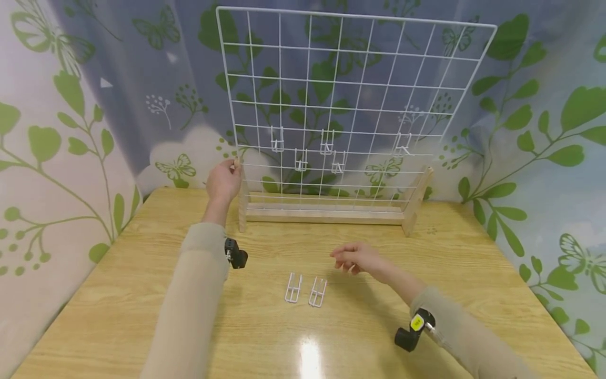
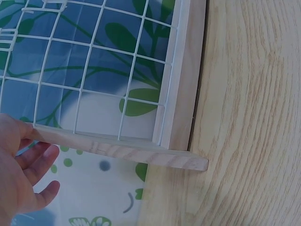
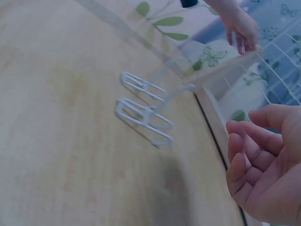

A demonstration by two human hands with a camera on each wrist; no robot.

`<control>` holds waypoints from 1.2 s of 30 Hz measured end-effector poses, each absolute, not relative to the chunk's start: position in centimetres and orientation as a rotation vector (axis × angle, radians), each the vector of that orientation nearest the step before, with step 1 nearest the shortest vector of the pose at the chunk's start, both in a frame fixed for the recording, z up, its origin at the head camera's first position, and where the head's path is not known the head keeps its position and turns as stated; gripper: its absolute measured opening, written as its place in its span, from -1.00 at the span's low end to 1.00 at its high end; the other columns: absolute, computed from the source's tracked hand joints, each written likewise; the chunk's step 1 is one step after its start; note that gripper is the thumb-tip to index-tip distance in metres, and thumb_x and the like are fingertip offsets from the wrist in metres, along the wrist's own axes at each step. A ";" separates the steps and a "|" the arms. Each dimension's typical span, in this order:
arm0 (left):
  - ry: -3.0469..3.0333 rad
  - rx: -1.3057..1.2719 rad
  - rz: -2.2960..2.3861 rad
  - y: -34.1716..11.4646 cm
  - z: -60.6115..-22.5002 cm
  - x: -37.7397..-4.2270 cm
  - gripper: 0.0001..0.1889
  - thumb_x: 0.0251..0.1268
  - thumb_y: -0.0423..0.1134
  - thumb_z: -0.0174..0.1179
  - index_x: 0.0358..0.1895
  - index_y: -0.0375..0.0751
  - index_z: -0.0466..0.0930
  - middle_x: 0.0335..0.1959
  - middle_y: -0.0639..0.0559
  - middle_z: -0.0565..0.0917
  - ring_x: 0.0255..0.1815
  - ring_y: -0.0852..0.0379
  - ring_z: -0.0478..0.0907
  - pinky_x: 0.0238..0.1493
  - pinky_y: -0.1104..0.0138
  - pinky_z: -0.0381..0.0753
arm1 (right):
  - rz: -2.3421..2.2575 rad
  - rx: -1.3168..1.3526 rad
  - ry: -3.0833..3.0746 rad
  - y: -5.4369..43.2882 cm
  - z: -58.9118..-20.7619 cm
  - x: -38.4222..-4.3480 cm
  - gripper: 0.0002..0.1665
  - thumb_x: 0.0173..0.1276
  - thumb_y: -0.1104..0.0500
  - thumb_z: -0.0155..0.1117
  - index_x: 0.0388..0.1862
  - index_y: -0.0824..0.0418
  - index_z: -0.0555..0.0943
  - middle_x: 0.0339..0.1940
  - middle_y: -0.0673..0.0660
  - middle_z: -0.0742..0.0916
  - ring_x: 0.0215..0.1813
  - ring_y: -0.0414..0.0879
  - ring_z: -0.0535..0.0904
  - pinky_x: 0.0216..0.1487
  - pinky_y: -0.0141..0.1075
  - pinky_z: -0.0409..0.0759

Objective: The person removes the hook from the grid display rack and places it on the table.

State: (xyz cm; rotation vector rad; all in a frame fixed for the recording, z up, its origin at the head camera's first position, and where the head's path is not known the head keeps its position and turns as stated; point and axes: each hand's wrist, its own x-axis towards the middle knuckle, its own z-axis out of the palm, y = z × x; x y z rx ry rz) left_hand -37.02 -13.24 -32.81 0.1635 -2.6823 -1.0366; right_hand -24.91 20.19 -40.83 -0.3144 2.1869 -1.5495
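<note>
My left hand pinches the top end of the wooden side post at the left of a white wire grid. Its other fingers stay loosely bent beside the wood in the left wrist view. Over the table, in front of the grid, my right hand hovers with relaxed, slightly bent fingers and nothing in them. Left of it, two white wire hooks lie side by side: a left hook and a right hook. Both show in the right wrist view too, the nearer hook with its prong sticking up.
Several white hooks, among them a far-right one, hang on the grid's lower half. A wooden base bar joins the two side posts, the right post included. Behind the wooden table hangs a leaf-patterned curtain.
</note>
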 end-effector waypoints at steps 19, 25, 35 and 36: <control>-2.640 0.118 -1.061 -13.3 -33.0 -37.0 -0.58 0.40 -0.16 -0.10 0.23 -0.25 0.40 -0.03 -0.20 0.60 -0.05 -0.14 0.52 -0.05 0.06 0.44 | -1.780 -0.200 2.384 26.1 -34.7 -29.1 -0.63 0.40 0.19 0.09 0.06 0.41 0.51 -0.43 -0.05 0.67 -0.38 -0.22 0.56 -0.38 -0.41 0.54; -2.624 0.098 -1.079 -13.5 -33.1 -37.0 -0.58 0.38 -0.18 -0.09 0.22 -0.27 0.41 -0.04 -0.22 0.60 -0.06 -0.15 0.52 -0.04 0.05 0.44 | -1.802 -0.206 2.427 27.2 -32.8 -29.4 -0.74 0.41 0.17 0.08 -0.02 0.28 0.53 -0.43 -0.07 0.67 -0.38 -0.25 0.56 -0.37 -0.43 0.54; -2.645 0.103 -1.058 -13.4 -32.9 -36.9 -0.58 0.40 -0.19 -0.12 0.24 -0.27 0.38 -0.04 -0.22 0.60 -0.07 -0.14 0.52 -0.06 0.07 0.45 | -1.949 -0.180 2.358 29.2 -30.7 -29.8 -0.84 0.41 0.19 0.07 -0.26 -0.03 0.58 -0.43 -0.05 0.63 -0.39 -0.25 0.50 -0.42 -0.46 0.46; -2.646 0.102 -1.057 -13.4 -32.9 -36.9 -0.58 0.40 -0.19 -0.11 0.24 -0.27 0.39 -0.05 -0.22 0.60 -0.07 -0.14 0.52 -0.06 0.07 0.45 | -1.966 -0.185 2.347 29.4 -30.6 -29.8 -0.83 0.41 0.20 0.07 -0.27 -0.05 0.59 -0.43 -0.05 0.63 -0.39 -0.25 0.49 -0.43 -0.46 0.45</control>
